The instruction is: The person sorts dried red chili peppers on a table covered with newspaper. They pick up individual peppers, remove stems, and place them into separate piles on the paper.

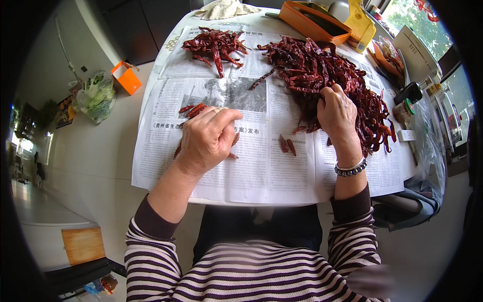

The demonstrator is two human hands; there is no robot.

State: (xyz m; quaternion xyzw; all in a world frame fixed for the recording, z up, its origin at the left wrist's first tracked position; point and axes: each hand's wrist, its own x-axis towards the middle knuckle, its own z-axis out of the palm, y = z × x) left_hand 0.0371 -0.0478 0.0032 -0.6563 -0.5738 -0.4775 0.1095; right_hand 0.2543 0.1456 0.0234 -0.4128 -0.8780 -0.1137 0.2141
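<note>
My right hand (337,111) is at the near left side of a large heap of dried red chili peppers (320,71), its fingertips among them; whether it grips one is hidden. My left hand (211,137) is curled above the newspaper (290,177), over several dried chilies (197,110) that show around it; its fingertips are partly hidden and I cannot tell what it holds. A smaller pile of dried chilies (217,47) lies at the far left of the paper. Two chili pieces (287,145) lie between my hands, and one dark chili (262,79) sits apart near the heap.
Along the far edge are a beige cloth (222,9), an orange box (315,22) and a yellow bag (360,24). A green-lidded jar (403,110), a dark bottle (408,93) and a small white box (406,135) stand at the right. Clear plastic hangs near the right edge.
</note>
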